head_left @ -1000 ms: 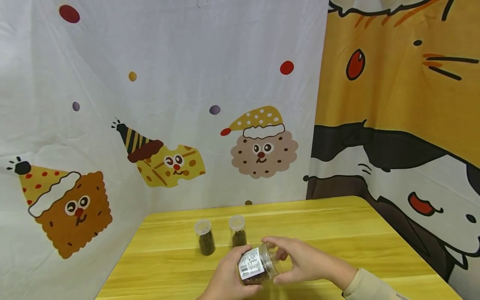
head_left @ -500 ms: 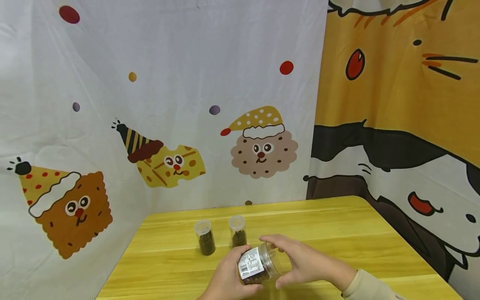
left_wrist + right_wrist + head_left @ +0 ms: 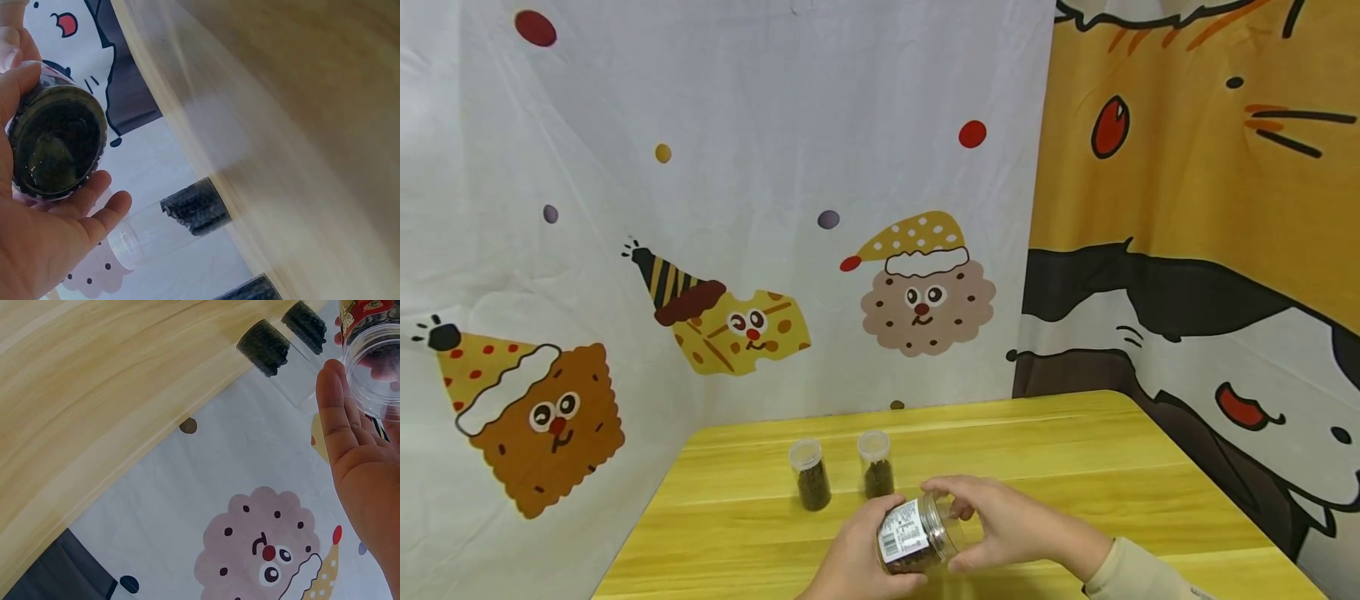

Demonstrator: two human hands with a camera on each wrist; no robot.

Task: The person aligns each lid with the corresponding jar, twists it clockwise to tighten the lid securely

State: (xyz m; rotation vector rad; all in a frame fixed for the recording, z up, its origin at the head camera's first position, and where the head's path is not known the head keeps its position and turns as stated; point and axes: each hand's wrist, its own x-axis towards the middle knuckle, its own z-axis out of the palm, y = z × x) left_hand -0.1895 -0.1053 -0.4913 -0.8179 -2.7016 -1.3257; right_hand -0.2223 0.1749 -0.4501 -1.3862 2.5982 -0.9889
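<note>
My left hand (image 3: 861, 554) grips a clear jar (image 3: 904, 537) round its labelled body, tilted above the table with its lid end to the right. A barcode label faces up; dark contents show below it. In the left wrist view, the jar's round base (image 3: 59, 144) faces the camera, against the left hand (image 3: 50, 244). My right hand (image 3: 1007, 521) curls round the clear lid (image 3: 951, 533), thumb low and fingers over the top. From the right wrist, the transparent lid (image 3: 375, 378) shows beside the right hand (image 3: 359, 450), some fingers hidden behind it.
Two clear containers, part-filled with dark bits, stand upright on the yellow wood-grain table (image 3: 737, 542): one at left (image 3: 810, 475), one nearer the hands (image 3: 876, 464). A printed cloth (image 3: 760, 167) hangs behind the table's far edge.
The right hand's fingers spread off the lid half a second ago and now lie curled round it again. The left hand and jar have hardly moved.
</note>
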